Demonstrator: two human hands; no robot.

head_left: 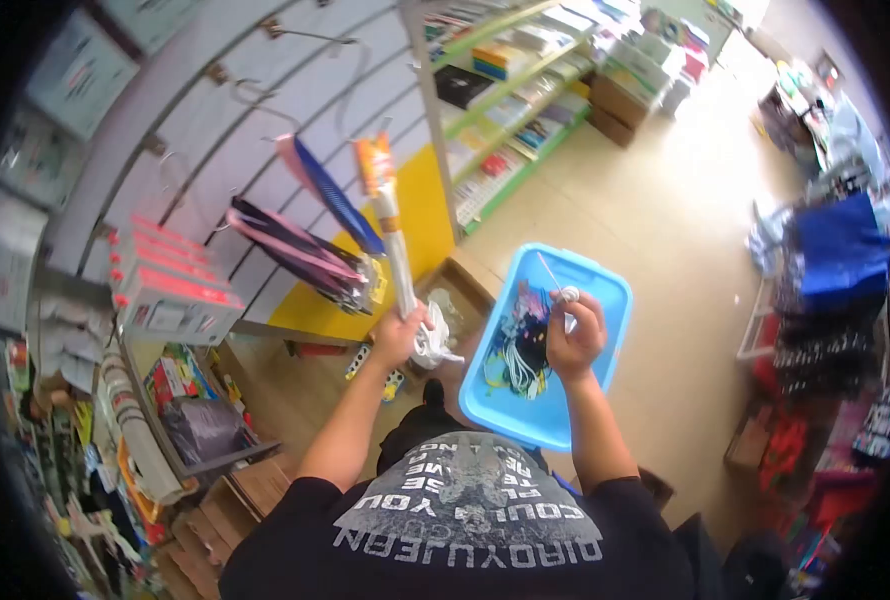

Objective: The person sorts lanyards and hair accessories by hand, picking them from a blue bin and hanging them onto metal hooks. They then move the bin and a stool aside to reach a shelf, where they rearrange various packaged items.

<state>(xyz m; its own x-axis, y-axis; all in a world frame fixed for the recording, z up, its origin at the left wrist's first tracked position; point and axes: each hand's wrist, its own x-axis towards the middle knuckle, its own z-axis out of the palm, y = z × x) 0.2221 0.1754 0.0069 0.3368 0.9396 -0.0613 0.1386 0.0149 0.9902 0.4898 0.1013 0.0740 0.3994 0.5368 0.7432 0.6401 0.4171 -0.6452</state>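
Holding white goods in both hands, you stand with your left hand (397,338) closed round a white bundle (433,345), its loose folds spilling to the right of the knuckles. Your right hand (577,345) has thumb and fingertips pinched on a small white piece (569,294).

Containers: directly below your right fingers sits a blue basin (615,330), holding a white cable (518,368) in loops and a heap of dark items (533,340), mixed and partly hidden. Just beyond your left fingers, to their right, a cardboard box (477,288) contains clear plastic (455,305). Well to the left of your left fingers, an open box (227,460) holds a dark bag (202,430) and coloured packets (175,372).

Count: one basin, one bundle, one small white piece, one dark bag. The basin's dark items and the packets cannot be counted reliably.

Orientation: a long slim package (392,235) runs lengthwise away from your left fingers, orange end farthest, lower end meeting that hand; whether the fingers grip it cannot be told. A thin stick (547,266) slants from your right fingertips, away and leftward.
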